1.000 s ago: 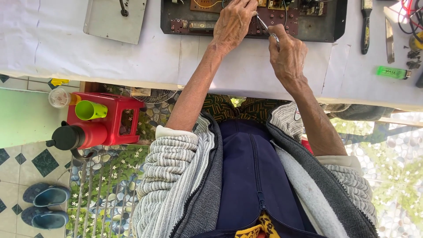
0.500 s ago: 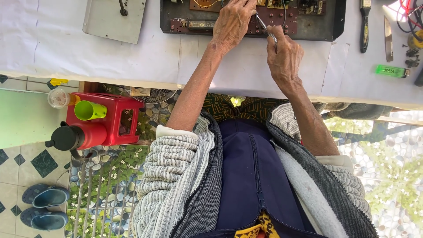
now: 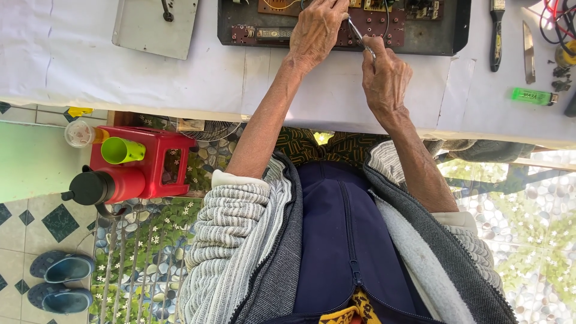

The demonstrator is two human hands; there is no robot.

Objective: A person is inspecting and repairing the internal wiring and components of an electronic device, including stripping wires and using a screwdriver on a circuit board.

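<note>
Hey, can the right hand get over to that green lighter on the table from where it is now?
Probably yes. The right hand, holding a thin metal tool, sits at the open device; the green lighter lies beyond on bare white tabletop, nothing between.

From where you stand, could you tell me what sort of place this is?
Probably a home repair bench outdoors: an opened electronic chassis on a white-covered table, hand tools and a green lighter beside it, pebble paving and slippers below.

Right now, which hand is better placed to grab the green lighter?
Probably the right hand: it is on the green lighter's side and nearer, though it holds a thin metal tool. The left hand rests on the circuit board, farther away.
</note>
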